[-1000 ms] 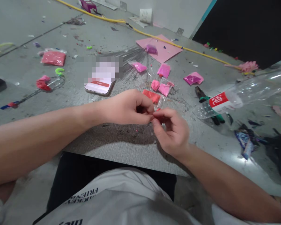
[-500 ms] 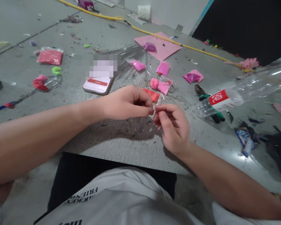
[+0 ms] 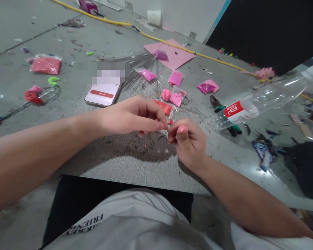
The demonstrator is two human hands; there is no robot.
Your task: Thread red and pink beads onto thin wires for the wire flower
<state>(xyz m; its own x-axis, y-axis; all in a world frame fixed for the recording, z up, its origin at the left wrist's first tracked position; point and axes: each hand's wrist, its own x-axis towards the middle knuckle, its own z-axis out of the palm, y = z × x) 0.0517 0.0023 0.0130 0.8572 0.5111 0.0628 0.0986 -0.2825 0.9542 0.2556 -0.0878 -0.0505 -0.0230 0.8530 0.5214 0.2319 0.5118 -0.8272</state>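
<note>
My left hand (image 3: 131, 116) and my right hand (image 3: 188, 141) meet fingertip to fingertip over a grey board (image 3: 135, 163) on the floor. Both pinch a tiny red piece (image 3: 170, 122), too small to name, perhaps on a thin wire. Just beyond the fingers lie small clear bags of pink and red beads (image 3: 175, 98) and a red bag (image 3: 163, 107). A fan of thin wires (image 3: 138, 69) spreads out behind them.
A phone (image 3: 102, 94) lies left of the bags. A clear plastic bottle with a red label (image 3: 255, 102) lies on its side at the right, over green-handled pliers (image 3: 224, 111). A pink sheet (image 3: 169, 55), a yellow cable (image 3: 198, 52), a red bead bag (image 3: 45, 65) and scraps litter the floor.
The hands stayed together at the fingertips; the right hand's fingers curled in tighter and its thumb came up. The view shifted slightly to the right.
</note>
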